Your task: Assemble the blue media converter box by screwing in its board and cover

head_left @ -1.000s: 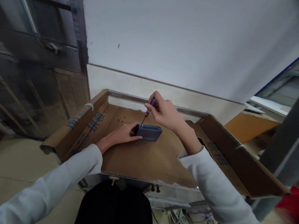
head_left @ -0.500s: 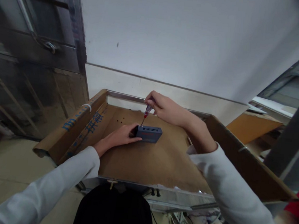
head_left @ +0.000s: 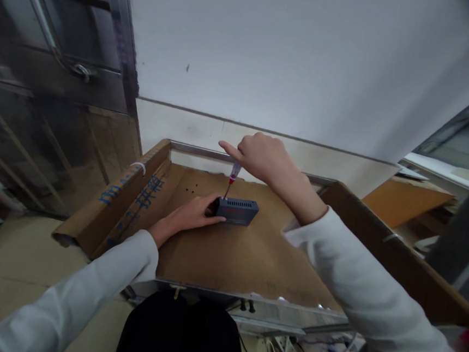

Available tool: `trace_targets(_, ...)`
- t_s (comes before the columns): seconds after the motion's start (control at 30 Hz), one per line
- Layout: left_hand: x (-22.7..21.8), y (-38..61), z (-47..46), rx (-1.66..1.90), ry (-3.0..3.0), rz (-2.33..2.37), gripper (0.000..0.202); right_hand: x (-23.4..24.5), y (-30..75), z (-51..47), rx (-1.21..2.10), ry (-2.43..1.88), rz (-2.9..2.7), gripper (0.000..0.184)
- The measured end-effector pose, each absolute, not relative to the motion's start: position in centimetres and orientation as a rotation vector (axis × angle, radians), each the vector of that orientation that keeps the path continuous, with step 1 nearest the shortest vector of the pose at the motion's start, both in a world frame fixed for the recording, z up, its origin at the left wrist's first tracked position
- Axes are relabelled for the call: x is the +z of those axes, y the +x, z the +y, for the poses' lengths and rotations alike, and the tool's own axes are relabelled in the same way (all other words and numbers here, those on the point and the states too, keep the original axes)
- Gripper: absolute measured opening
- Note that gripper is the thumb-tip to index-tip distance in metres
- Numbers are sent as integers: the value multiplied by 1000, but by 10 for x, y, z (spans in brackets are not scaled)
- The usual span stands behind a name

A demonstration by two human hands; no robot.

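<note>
Cardboard (head_left: 227, 260) under box (head_left: 237, 214), perhaps screws (head_left: 192, 192)

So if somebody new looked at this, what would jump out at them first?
Probably the right hand in the middle, thumb sticking out, holding a screwdriver with a red collar down to the top of a dark box, near its left end. Just below, the left hand grips that end of the box. Next, the blue writing on the cardboard at left, or the metal door beyond.
</note>
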State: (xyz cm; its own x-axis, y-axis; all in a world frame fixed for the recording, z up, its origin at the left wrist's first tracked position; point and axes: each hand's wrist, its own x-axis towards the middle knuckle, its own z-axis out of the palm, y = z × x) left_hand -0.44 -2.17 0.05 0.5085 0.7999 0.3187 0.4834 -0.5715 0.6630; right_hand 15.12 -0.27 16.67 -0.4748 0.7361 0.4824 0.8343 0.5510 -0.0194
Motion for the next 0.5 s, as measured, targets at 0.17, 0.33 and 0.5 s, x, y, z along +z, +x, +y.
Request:
trace_targets(0.17, 0, -5, -21, 850, 2254, 1046, 40, 167, 161, -5, 23, -1323, -2456, 37)
trace_targets(0.33, 0, -4, -21, 848, 2263, 1062, 38, 174, 175, -4, 311, -1068, -2662, 9)
trace_targets(0.5, 0, -4, -21, 844, 2253, 1057, 38, 178, 167, -5, 289, -1181, -2636, 27)
